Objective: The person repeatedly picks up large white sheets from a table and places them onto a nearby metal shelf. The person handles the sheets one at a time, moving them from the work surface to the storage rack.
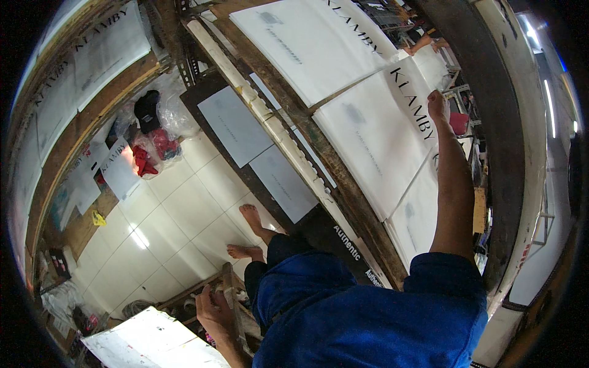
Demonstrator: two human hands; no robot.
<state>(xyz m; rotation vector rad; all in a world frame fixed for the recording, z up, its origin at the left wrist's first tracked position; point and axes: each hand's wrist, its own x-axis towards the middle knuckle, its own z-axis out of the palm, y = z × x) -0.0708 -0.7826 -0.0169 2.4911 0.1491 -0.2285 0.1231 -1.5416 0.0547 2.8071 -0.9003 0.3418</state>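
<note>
My right arm stretches out over a long table of white printed sheets. My right hand [438, 105] is closed near the far edge of a white sheet with black lettering [368, 138]; whether it pinches that edge or something small, I cannot make out. My left hand [215, 311] hangs low at my left side with loosely bent fingers, and nothing shows in it. Beside it stand a wooden frame [230, 285] and a white board with dark smudges [150, 337]. Another white printed sheet [313, 46] lies farther along the table.
A pale rail [236, 80] runs along the table's near side. Below it, grey-white sheets [236, 126] lie on a dark shelf. On the tiled floor [190, 202] are a black cap [147, 111] and plastic bags. Another person's hand [420, 45] shows beyond the table.
</note>
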